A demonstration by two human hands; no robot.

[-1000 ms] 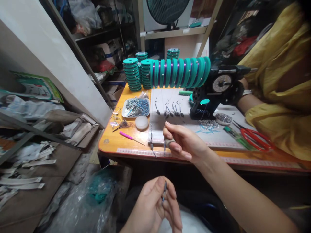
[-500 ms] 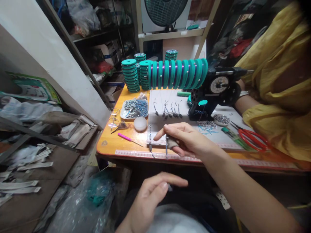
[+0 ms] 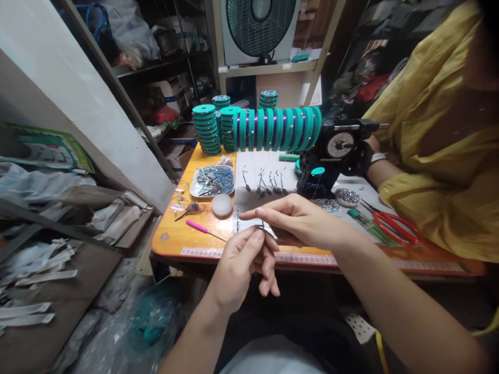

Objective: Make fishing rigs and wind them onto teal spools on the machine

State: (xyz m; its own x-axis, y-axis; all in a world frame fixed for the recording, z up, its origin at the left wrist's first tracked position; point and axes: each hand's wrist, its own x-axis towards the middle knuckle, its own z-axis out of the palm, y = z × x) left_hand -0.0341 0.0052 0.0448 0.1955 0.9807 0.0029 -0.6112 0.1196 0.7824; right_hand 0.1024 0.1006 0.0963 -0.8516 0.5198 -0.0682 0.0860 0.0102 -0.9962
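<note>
My left hand (image 3: 244, 265) and my right hand (image 3: 298, 221) meet over the front edge of an orange table (image 3: 171, 239). Both pinch a small dark piece with a thin line (image 3: 263, 226) between thumb and fingertips; it is too small to name. A white mat (image 3: 268, 176) beyond them carries several short dark rigs (image 3: 265, 182). A row of teal spools (image 3: 276, 127) is mounted on a black winding machine (image 3: 335, 153) behind the mat.
On the table: stacks of teal spools (image 3: 205, 130), a tray of blue-grey parts (image 3: 213, 180), a white round lump (image 3: 222, 204), a pink-handled needle (image 3: 205, 230), red scissors (image 3: 393, 228), a dish of small metal bits (image 3: 346, 197). A person in yellow (image 3: 440, 145) sits at right. A fan (image 3: 255, 26) stands behind.
My left hand has risen from my lap to the table edge and met my right hand, which moved slightly left and down. The view tilted a little upward.
</note>
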